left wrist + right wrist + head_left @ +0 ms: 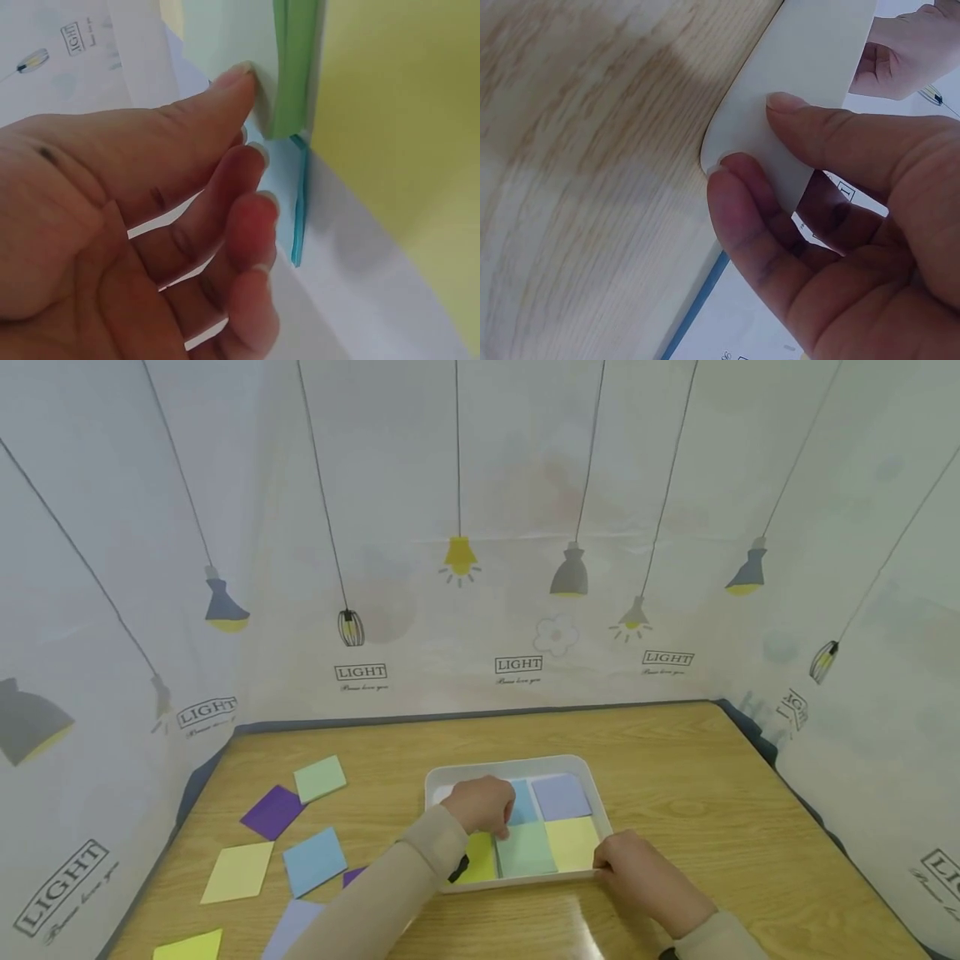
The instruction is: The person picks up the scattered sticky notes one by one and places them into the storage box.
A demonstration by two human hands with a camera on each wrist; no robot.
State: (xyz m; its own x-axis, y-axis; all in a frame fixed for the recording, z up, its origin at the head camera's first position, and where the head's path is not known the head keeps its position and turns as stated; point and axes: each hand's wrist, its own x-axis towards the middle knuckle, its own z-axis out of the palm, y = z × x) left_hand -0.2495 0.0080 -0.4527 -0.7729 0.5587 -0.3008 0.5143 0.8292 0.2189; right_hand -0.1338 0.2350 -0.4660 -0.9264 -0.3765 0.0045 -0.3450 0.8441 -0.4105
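Observation:
A white tray (588, 768) stands on the wooden table, holding square paper pads: a blue one (525, 803), a lavender one (562, 797), a pale yellow one (573, 843), a green one (527, 852) and a bright yellow one (482, 860). Reaching into it, my left hand (482, 803) has its thumb and bent fingers at the corner of the green pad (232, 34); the index fingertip is mostly hidden by the thumb. At the tray's near right corner, my right hand (648, 877) pinches the rim (780, 67) between thumb and fingers.
Left of the tray, loose paper squares lie about the table: green (320, 779), purple (273, 812), yellow (237, 872), blue (315, 862), lavender (291, 927) and bright yellow (189, 946). My left forearm partly covers some. A pale, lamp-printed cloth (420, 635) encloses the back and sides.

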